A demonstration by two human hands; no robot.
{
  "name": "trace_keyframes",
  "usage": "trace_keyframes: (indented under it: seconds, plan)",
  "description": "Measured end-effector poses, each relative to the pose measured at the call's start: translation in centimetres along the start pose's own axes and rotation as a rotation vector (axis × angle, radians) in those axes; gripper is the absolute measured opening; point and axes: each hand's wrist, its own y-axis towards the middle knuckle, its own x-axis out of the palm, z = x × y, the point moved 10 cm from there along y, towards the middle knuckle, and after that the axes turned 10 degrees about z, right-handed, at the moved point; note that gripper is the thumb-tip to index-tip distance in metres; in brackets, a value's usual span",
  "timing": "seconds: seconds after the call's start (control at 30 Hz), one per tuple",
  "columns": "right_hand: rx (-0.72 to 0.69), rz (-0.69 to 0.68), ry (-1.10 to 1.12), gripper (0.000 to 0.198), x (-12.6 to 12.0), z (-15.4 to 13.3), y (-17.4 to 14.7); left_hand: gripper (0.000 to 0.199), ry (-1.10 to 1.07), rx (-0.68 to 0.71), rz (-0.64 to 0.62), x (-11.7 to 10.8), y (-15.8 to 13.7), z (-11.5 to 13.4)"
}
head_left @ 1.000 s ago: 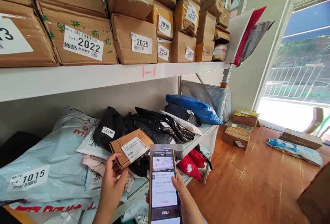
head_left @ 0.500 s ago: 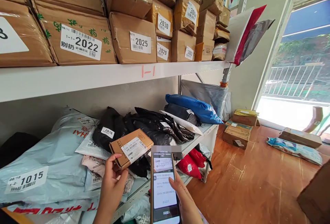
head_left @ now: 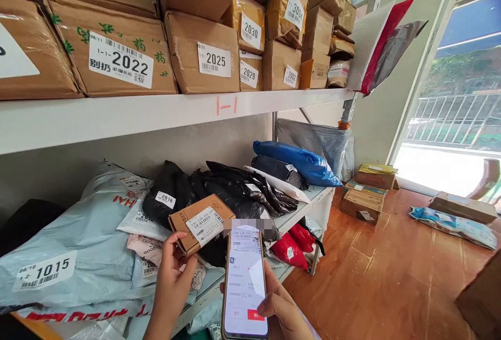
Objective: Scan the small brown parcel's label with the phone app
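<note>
The left hand (head_left: 171, 272) holds a small flat brown cardboard box with a white barcode label (head_left: 201, 223), its grip pinched on the box's lower left corner, thumb on the labelled face and fingers behind. The box is tilted, its long axis rising from lower left to upper right, and it sits just above the heap of soft parcels on the lower white metal shelf (head_left: 291, 215), in front of the crumpled black plastic mailer bags (head_left: 235, 188). The right hand (head_left: 282, 308) wraps a white-screened smartphone (head_left: 245, 282) from its right edge, grip closed round it, thumb over the lower screen. The phone stands upright just right of and below the box, its top edge beside the label, so the box lies up and to the left of the phone
</note>
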Motion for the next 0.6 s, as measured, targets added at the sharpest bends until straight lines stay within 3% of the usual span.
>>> trace_keyframes:
  seconds: [0.1,0.3,0.47,0.6]
  plan:
    - [0.0,-0.045,0.017,0.111,0.2,-0.2,-0.2,0.052,0.0,0.003,-0.003,0.1,-0.2,0.3]
    - [-0.035,-0.006,0.012,0.11,-1.1,-0.2,-0.4,0.048,-0.059,0.014,-0.003,0.1,-0.4,1.2]
    - [-0.079,0.073,0.07,0.12,-4.1,-0.6,-0.5,0.042,-0.135,0.086,0.071,-0.4,-1.4,2.3]
    - [-0.108,0.178,0.144,0.127,-7.0,-2.0,-1.1,0.041,-0.205,0.067,0.156,-0.4,-3.0,3.0]
